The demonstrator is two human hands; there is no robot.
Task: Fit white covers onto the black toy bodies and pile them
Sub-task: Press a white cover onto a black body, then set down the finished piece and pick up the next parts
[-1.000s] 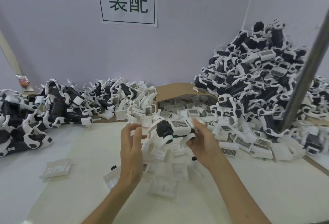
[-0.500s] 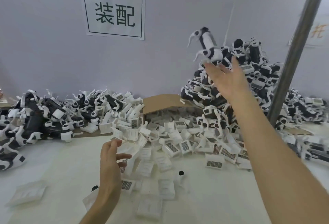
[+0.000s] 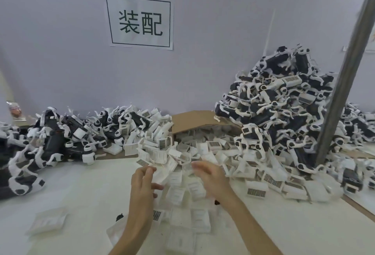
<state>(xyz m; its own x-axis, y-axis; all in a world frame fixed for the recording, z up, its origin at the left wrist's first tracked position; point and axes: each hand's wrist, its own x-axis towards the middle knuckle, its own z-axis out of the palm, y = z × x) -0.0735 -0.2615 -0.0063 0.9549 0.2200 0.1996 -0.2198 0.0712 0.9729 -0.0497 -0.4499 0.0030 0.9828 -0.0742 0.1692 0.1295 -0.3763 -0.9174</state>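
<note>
A tall pile of finished black-and-white toys (image 3: 284, 112) rises at the right against the wall. A lower heap of black toy bodies (image 3: 67, 135) lies at the left. Loose white covers (image 3: 182, 165) spill from a cardboard box (image 3: 192, 120) across the middle of the table. My left hand (image 3: 143, 183) hovers over the near covers with relaxed fingers and holds nothing. My right hand (image 3: 211, 175) is blurred, fingers spread, just above the covers, with nothing in it.
A slanted metal pole (image 3: 343, 84) stands in front of the right pile. A single white cover (image 3: 47, 222) lies alone at the near left. A paper sign (image 3: 141, 20) hangs on the wall. A small black part (image 3: 119, 217) lies beside my left wrist.
My right hand tossed the assembled toy onto the right pile, then came back down to the covers. My left hand stayed low over the covers.
</note>
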